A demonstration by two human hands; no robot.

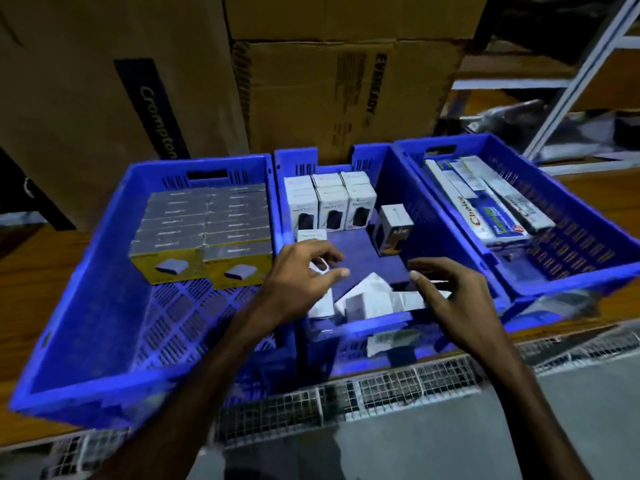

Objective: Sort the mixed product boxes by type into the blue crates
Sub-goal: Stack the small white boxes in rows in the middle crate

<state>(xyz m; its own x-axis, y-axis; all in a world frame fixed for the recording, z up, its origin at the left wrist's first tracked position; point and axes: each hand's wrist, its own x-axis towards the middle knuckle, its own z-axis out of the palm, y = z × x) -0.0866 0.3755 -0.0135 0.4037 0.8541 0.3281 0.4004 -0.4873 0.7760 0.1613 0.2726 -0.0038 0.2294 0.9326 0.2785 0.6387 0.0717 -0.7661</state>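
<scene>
Three blue crates sit side by side on the wooden shelf (pixel 45 258) in front of you.

Left crate (pixel 86 289): two neat columns of yellow-and-grey boxes (pixel 204 230) packed against the far wall; the near half shows bare mesh floor.

Middle crate (pixel 398 188): upright white boxes (pixel 330 202) in rows at the far left corner, one more white box (pixel 394 230) standing apart to their right, tilted. A loose heap of white boxes (pixel 374 299) lies jumbled at the near wall.

Right crate (pixel 571 237): long flat cartons (pixel 485 202) stacked lengthwise, slightly askew.

Your left hand (pixel 304 275) hovers over the near left of the middle crate, fingers loosely curled and spread; a small white item sits under the fingertips, but blur prevents telling whether it is gripped. Your right hand (pixel 450 292) hovers over the heap, fingers relaxed and apart, holding nothing.

Large cardboard cartons (pixel 311 91) stand behind the crates.
</scene>
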